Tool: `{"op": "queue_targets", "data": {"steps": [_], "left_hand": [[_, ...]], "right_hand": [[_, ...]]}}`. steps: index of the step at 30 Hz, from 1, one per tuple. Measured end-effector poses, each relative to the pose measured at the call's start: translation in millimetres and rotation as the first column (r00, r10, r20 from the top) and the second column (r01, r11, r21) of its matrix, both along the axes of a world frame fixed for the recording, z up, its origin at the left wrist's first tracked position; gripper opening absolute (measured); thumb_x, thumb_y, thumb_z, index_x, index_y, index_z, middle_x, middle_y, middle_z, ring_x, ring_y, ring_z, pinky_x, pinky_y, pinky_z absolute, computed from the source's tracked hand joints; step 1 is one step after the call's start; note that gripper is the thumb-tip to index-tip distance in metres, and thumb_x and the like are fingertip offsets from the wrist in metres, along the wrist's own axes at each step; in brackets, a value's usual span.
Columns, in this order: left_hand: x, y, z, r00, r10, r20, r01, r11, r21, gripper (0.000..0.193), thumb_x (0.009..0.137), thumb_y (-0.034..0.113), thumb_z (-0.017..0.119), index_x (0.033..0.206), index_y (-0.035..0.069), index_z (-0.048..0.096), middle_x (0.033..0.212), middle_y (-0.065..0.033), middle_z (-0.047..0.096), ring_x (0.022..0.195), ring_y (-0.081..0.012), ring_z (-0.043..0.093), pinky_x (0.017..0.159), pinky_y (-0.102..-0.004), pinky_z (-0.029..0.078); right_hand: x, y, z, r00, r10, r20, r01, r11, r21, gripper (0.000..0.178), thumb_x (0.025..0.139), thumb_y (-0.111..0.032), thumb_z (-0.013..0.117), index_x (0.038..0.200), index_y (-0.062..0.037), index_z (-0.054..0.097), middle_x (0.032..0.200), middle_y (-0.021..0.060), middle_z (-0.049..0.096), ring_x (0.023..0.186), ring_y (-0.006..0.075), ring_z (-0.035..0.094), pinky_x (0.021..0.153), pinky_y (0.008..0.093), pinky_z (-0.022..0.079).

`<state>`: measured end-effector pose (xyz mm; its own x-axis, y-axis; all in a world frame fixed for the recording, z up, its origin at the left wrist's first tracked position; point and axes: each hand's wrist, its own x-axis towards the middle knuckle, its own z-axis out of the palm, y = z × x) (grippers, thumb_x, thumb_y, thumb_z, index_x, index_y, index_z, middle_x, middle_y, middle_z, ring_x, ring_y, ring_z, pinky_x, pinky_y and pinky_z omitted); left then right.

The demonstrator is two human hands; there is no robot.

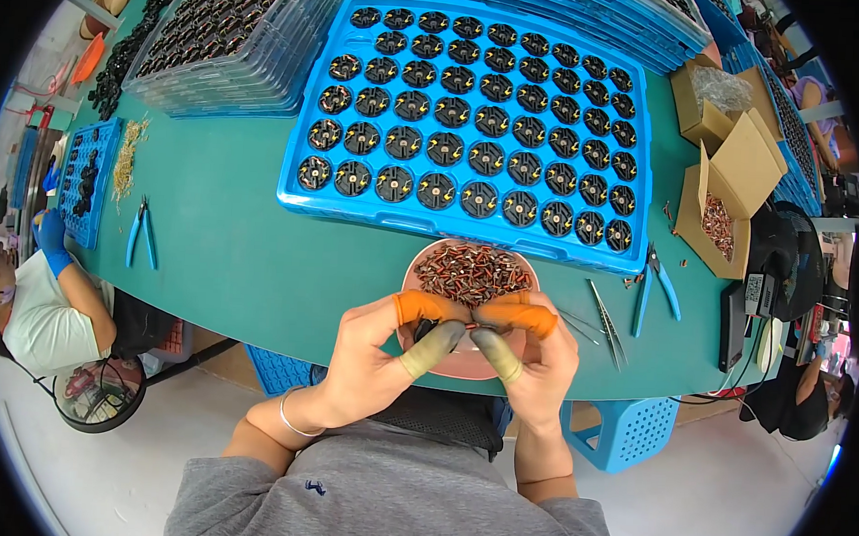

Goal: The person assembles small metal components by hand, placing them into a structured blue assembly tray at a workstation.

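Note:
My left hand [367, 344] and my right hand [540, 361] meet fingertip to fingertip over the near side of a pink bowl [422, 270]. Orange covers sit on the forefingers and yellowish-green covers on the thumbs. Both hands are closed in a pinch on a small reddish part [471, 326], mostly hidden by the fingertips. Something dark shows behind the left fingers, too covered to name. Many small reddish-brown and metallic cylindrical pieces [475, 272] fill the far part of the bowl.
Beyond the bowl stands a blue tray [294, 181] of round black parts. Tweezers [607, 324] and blue-handled pliers [654, 287] lie right; more pliers [143, 233] lie left. A cardboard box [697, 217] holds small pieces. Clear trays [295, 66] are stacked far left. A co-worker [59, 309] sits left.

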<state>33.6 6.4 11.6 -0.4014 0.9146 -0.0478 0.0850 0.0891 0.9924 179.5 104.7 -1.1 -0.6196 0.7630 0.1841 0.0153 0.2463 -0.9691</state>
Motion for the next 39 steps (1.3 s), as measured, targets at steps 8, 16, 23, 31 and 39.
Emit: {"op": "queue_targets", "data": {"steps": [8,16,23,31,39], "left_hand": [[5,1,-2,0.995,0.044,-0.089,-0.036,0.996,0.086,0.014,0.084,0.004,0.066,0.097,-0.001,0.066,0.089,-0.0064,0.068,0.073,-0.0119,0.061,0.064,-0.0238,0.048],[11,0,-5,0.973,0.069,-0.219,-0.05,0.995,0.091,0.014,0.083,0.002,0.066,0.096,-0.001,0.065,0.085,-0.0068,0.067,0.071,-0.0126,0.06,0.063,-0.0238,0.046],[12,2,-2,0.983,0.08,-0.164,-0.064,0.993,0.104,0.012,0.083,0.001,0.066,0.095,-0.001,0.065,0.078,-0.0043,0.065,0.067,-0.0111,0.056,0.062,-0.0238,0.044],[12,0,4,0.991,0.082,-0.107,-0.078,0.996,0.049,0.009,0.084,0.002,0.065,0.092,-0.001,0.064,0.079,-0.004,0.064,0.067,-0.0102,0.056,0.061,-0.0238,0.044],[9,-1,0,0.999,0.049,-0.02,-0.048,0.999,0.018,0.008,0.087,0.003,0.062,0.094,-0.002,0.062,0.079,-0.0044,0.063,0.062,-0.009,0.057,0.057,-0.0213,0.044]], "right_hand": [[6,0,-7,0.983,-0.012,-0.186,-0.054,0.937,-0.344,0.019,0.078,0.008,0.065,0.095,0.005,0.058,0.096,0.0112,0.058,0.082,0.0158,0.059,0.069,0.0277,0.05],[-1,-7,-6,0.964,-0.004,-0.264,-0.112,0.901,-0.42,0.018,0.079,0.008,0.063,0.097,0.0051,0.058,0.096,0.011,0.057,0.076,0.0146,0.058,0.066,0.0269,0.05],[-2,-9,-10,0.98,-0.029,-0.198,-0.036,0.947,-0.319,0.02,0.078,0.009,0.064,0.096,0.0046,0.058,0.096,0.0106,0.057,0.081,0.0145,0.057,0.068,0.0261,0.049],[-5,-11,-15,0.98,-0.032,-0.199,0.0,0.987,-0.16,0.019,0.077,0.006,0.069,0.094,0.0053,0.06,0.096,0.0111,0.058,0.076,0.0151,0.059,0.064,0.0255,0.05],[-9,-10,-21,0.972,-0.072,-0.225,0.045,0.991,-0.123,0.019,0.077,0.003,0.071,0.094,0.0058,0.062,0.099,0.0103,0.058,0.078,0.0153,0.06,0.062,0.0258,0.052]]}}
